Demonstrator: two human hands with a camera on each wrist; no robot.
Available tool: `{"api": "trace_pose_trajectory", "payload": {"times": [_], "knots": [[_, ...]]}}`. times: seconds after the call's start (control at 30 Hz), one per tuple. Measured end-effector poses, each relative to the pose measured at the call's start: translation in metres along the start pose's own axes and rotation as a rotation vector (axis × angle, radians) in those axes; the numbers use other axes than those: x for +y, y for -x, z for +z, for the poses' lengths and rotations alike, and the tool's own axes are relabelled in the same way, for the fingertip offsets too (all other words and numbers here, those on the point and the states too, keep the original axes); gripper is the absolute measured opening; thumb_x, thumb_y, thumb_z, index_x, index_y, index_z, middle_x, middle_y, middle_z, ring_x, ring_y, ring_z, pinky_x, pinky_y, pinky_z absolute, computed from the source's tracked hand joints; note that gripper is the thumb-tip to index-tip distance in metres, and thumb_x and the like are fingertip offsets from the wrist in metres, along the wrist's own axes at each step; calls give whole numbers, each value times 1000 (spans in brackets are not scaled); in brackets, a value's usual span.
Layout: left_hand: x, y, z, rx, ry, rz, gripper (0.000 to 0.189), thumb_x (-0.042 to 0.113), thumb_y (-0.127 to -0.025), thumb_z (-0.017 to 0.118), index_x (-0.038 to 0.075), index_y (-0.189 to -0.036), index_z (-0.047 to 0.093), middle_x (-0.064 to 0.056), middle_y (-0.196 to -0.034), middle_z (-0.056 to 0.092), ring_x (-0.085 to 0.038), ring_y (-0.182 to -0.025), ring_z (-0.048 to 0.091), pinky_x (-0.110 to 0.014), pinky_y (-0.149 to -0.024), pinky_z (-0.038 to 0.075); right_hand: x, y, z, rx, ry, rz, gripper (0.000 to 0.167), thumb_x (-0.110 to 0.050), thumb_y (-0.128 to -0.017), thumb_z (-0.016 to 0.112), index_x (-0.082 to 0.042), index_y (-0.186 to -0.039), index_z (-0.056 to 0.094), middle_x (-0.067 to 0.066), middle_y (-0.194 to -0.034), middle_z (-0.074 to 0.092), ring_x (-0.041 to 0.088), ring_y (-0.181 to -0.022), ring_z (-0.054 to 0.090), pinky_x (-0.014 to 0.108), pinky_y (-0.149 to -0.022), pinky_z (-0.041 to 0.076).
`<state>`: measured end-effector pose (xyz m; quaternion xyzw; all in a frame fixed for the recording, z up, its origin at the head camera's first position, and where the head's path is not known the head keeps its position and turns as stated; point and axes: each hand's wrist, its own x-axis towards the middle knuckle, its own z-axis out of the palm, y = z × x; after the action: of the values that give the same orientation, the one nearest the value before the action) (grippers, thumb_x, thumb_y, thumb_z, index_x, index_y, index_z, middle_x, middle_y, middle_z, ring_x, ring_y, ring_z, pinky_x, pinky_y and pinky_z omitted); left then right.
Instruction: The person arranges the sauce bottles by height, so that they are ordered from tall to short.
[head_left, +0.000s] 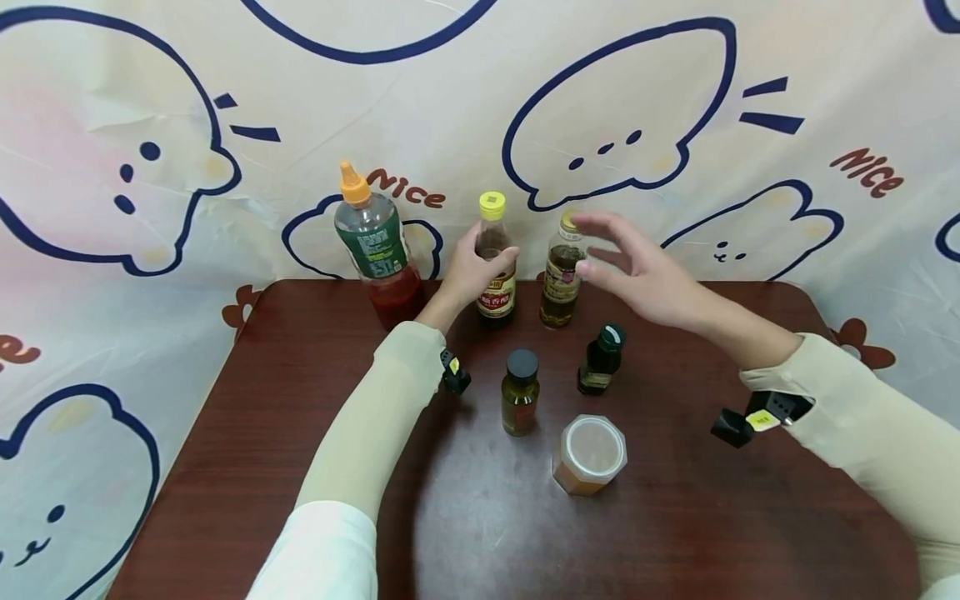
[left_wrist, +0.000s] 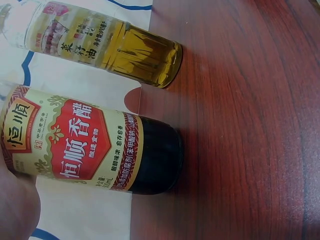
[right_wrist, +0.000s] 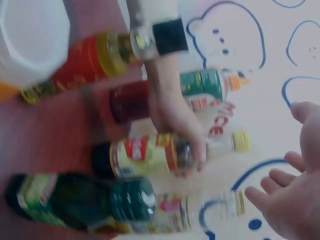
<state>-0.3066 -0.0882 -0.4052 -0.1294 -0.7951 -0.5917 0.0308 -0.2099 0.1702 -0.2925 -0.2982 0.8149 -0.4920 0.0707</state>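
Observation:
My left hand (head_left: 468,268) grips the upper part of a dark vinegar bottle (head_left: 497,300) with a yellow cap. In the left wrist view this vinegar bottle (left_wrist: 85,140) shows a red and cream label, and part of the thumb lies along it. Just right of it stands a cooking oil bottle (head_left: 560,283) with a yellowish cap and golden oil inside. My right hand (head_left: 637,271) is held beside that bottle's neck, fingers spread and nothing held. The right wrist view shows a gap between the right hand (right_wrist: 295,185) and the oil bottle's cap (right_wrist: 240,203).
A squeeze bottle of red sauce (head_left: 382,258) with an orange nozzle stands left. Nearer on the dark wooden table (head_left: 300,400) are a small black-capped bottle (head_left: 520,396), a small green-capped bottle (head_left: 600,362) and a white-lidded jar (head_left: 590,454). A printed curtain (head_left: 420,108) hangs behind.

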Motion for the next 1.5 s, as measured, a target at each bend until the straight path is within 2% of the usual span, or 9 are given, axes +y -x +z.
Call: {"api": "trace_pose_trajectory", "payload": {"times": [0.13, 0.33, 0.43, 0.63, 0.9, 1.13, 1.3, 1.4, 1.5], "knots": [[-1, 0, 0, 2, -1, -1, 48, 29, -95, 72, 7, -134, 55, -8, -125, 61, -23, -117, 57, -43, -100, 49, -5, 8, 13, -87, -92, 44, 56, -18, -106, 54, -6, -156, 31, 9, -159, 36, 32, -147, 35, 48, -116, 36], [-1, 0, 1, 6, -8, 6, 44, 28, -96, 72, 8, -131, 55, -9, -124, 62, -24, -117, 58, -43, -101, 49, -5, 17, 30, -221, -178, 61, 56, -19, -105, 58, -8, -154, 35, 8, -155, 43, 23, -144, 39, 45, -116, 35], [-1, 0, 1, 10, -10, 10, 42, 27, -96, 72, 8, -129, 56, -9, -123, 63, -24, -115, 59, -43, -100, 49, -3, 21, 38, -255, -218, 52, 56, -17, -103, 62, -8, -153, 38, 7, -153, 45, 23, -144, 41, 44, -116, 36], [-1, 0, 2, 6, -12, 18, 44, 27, -95, 72, 7, -130, 55, -10, -123, 63, -24, -115, 59, -42, -99, 49, 7, 22, 56, -315, -289, 16, 62, -13, -98, 69, -3, -151, 38, 13, -152, 47, 27, -143, 42, 42, -116, 37], [0, 1, 1, 11, -8, 34, 48, 26, -95, 72, 4, -134, 54, -11, -124, 62, -25, -116, 59, -43, -100, 49, 13, 19, 75, -404, -255, 35, 62, -16, -97, 70, -7, -150, 39, 11, -153, 46, 23, -143, 42, 49, -117, 34], [0, 1, 1, 8, 0, 42, 49, 28, -95, 72, 3, -133, 55, -11, -124, 62, -24, -115, 59, -42, -99, 50, 20, 16, 86, -465, -202, 9, 59, -15, -97, 70, -7, -149, 42, 12, -148, 51, 33, -138, 44, 46, -110, 43], [0, 3, 1, 10, -6, 22, 50, 31, -95, 72, 6, -135, 53, -10, -126, 61, -24, -118, 57, -44, -102, 48, 23, 14, 88, -495, -138, 27, 53, -17, -97, 70, -9, -145, 49, 7, -144, 54, 26, -121, 53, 37, -95, 49], [0, 3, 1, 10, -8, 11, 51, 32, -95, 72, 8, -136, 53, -9, -127, 61, -24, -119, 56, -44, -103, 48, 25, 13, 89, -508, -136, 22, 47, -16, -98, 69, -8, -142, 53, 5, -140, 57, 22, -109, 53, 37, -89, 49], [0, 3, 1, 5, -6, 4, 52, 33, -95, 72, 8, -137, 53, -9, -128, 60, -23, -120, 56, -44, -103, 48, 27, 13, 90, -513, -155, -4, 41, -13, -99, 67, -6, -137, 56, 4, -134, 60, 20, -113, 56, 39, -97, 48]]}}
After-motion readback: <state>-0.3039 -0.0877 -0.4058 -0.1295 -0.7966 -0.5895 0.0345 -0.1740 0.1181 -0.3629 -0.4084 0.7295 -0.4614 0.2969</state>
